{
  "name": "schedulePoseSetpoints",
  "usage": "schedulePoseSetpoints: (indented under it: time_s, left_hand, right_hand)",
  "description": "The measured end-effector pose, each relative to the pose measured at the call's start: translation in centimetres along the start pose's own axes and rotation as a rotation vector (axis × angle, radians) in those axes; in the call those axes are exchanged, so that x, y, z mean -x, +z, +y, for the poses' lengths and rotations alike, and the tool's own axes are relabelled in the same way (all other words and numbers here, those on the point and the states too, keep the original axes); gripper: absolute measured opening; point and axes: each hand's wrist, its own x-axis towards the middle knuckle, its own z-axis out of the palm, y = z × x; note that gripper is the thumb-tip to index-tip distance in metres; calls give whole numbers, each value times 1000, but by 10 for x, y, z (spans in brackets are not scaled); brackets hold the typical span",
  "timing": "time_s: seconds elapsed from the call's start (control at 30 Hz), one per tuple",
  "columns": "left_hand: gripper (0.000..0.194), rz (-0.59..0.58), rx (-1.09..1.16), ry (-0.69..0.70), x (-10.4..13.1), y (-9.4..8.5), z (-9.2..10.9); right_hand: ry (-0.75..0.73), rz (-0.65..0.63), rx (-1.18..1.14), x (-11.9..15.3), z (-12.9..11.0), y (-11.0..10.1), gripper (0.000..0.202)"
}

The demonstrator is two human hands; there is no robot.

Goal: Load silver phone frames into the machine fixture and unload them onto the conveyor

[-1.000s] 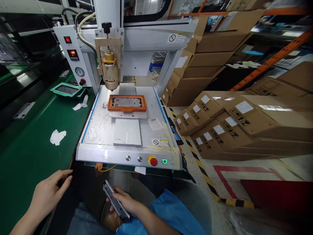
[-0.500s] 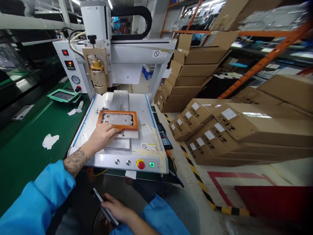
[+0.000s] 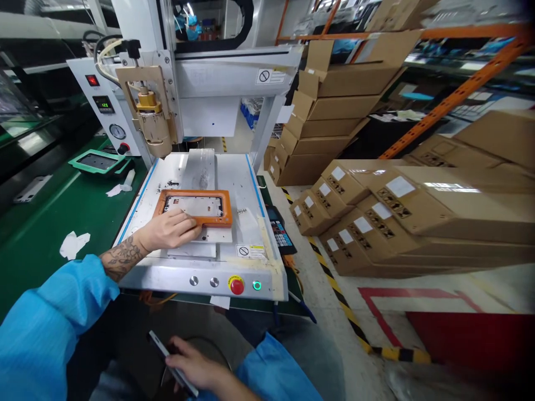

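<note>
Left hand (image 3: 172, 228) grips orange frame (image 3: 227, 209); metal plate (image 3: 196, 205) inside.

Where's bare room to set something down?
Green benchtop is bare left of the white scrap, beyond the sleeve; the machine bed also, between raised plate and right blue line. Crowded: left hand on orange frame, small metal bits beside it.
</note>
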Motion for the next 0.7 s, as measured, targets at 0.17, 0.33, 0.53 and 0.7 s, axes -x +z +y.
schedulePoseSetpoints:
  time_s: [0.17, 0.33, 0.53, 0.7]
  left_hand:
    - [18, 91, -81, -375, -29, -3, -57]
    - [23, 1, -76, -522, -46, 0, -75]
    - [104, -357, 304, -599, -25, 5, -40]
    - [118, -519, 418, -653, -26, 19, -46]
  right_hand:
    - [-61, 52, 153, 0, -3, -5, 45]
    - [-63, 77, 193, 2, -6, -10, 43]
    - [16, -42, -7, 5, -5, -2, 54]
    - [-60, -221, -220, 72, -64, 1, 77]
